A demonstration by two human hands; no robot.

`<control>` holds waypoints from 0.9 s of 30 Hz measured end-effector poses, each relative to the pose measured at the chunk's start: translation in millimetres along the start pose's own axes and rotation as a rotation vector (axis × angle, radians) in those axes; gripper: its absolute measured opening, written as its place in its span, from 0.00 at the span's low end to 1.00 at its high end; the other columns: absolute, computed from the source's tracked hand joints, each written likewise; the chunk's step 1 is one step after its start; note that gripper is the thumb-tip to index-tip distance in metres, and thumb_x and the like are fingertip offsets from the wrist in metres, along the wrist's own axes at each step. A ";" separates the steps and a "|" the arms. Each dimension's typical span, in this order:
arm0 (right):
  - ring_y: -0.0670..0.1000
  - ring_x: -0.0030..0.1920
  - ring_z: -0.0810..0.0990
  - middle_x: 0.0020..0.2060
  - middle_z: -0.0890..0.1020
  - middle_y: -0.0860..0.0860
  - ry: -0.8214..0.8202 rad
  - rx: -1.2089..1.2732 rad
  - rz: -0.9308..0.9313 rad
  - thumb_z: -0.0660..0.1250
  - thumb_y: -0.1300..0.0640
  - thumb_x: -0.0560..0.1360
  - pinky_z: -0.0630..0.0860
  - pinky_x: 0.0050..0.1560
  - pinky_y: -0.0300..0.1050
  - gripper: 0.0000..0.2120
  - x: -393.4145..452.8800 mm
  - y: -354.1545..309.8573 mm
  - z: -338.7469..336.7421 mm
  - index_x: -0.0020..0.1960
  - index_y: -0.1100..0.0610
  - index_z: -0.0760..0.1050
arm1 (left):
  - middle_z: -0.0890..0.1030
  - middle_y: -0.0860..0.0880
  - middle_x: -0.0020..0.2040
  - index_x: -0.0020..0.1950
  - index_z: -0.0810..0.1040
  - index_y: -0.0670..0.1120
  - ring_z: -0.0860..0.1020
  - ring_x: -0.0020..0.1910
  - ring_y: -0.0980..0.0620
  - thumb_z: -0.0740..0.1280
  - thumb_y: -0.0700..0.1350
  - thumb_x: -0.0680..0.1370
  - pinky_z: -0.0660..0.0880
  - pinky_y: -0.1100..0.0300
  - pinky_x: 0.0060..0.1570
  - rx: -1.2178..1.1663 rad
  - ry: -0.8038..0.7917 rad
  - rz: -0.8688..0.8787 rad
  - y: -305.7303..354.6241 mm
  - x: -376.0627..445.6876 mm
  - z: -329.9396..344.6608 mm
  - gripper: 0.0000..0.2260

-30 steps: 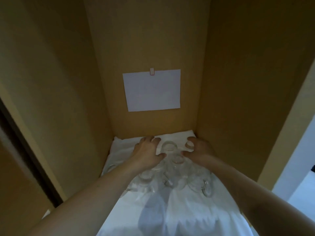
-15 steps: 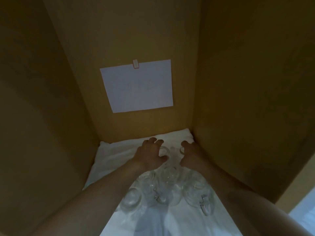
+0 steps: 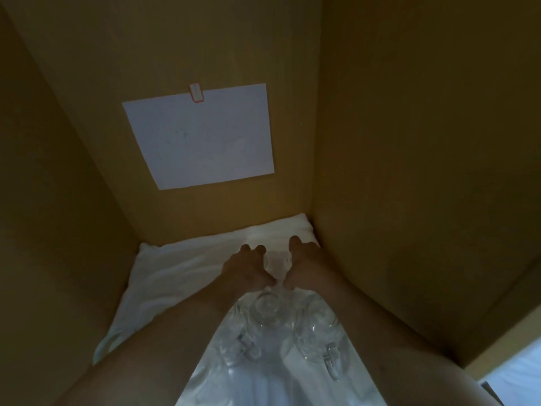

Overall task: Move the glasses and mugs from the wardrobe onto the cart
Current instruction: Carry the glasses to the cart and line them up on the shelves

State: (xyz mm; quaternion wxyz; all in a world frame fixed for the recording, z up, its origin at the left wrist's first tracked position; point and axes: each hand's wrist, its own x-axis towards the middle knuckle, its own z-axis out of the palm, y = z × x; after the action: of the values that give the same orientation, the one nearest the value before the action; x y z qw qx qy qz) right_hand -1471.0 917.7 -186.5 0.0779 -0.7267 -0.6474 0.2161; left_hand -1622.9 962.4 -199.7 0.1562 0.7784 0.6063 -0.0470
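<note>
Wardrobe [image 3: 409, 142]: tan panels, dim inside.
Cloth [image 3: 181, 276]: white, covering the wardrobe floor.
Paper [image 3: 202, 136]: white sheet clipped to the back panel.
Glasses and mugs [image 3: 281, 326]: clear, clustered on the cloth between both forearms.
Left hand [image 3: 244, 268]: grip curled, seemingly round a rear glass.
Right hand [image 3: 304, 265]: grip curled likewise; contents unclear.

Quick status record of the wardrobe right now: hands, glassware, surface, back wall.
left hand: fingers curled over a clear glass at the back of the group; the grip is partly hidden
right hand: curled over a neighbouring glass, likewise
glass mugs: clustered between the forearms, nearer the camera
white cloth: under the glassware
paper sheet: clipped to the back wall
cart: not in view
</note>
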 end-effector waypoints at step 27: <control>0.53 0.40 0.77 0.46 0.79 0.58 0.764 1.532 0.124 0.82 0.63 0.65 0.79 0.49 0.52 0.32 -77.0 -87.2 -31.7 0.62 0.59 0.68 | 0.79 0.42 0.64 0.68 0.78 0.47 0.81 0.59 0.41 0.73 0.51 0.77 0.80 0.46 0.49 -2.073 -0.065 -0.051 -93.0 -97.3 -106.4 0.21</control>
State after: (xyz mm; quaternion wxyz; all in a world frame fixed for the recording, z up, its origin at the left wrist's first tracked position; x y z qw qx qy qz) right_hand -1542.2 861.0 -107.4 0.7479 -0.5308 -0.2116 0.3379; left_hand -1749.7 924.1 -90.7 0.7645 0.2472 0.3609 0.4734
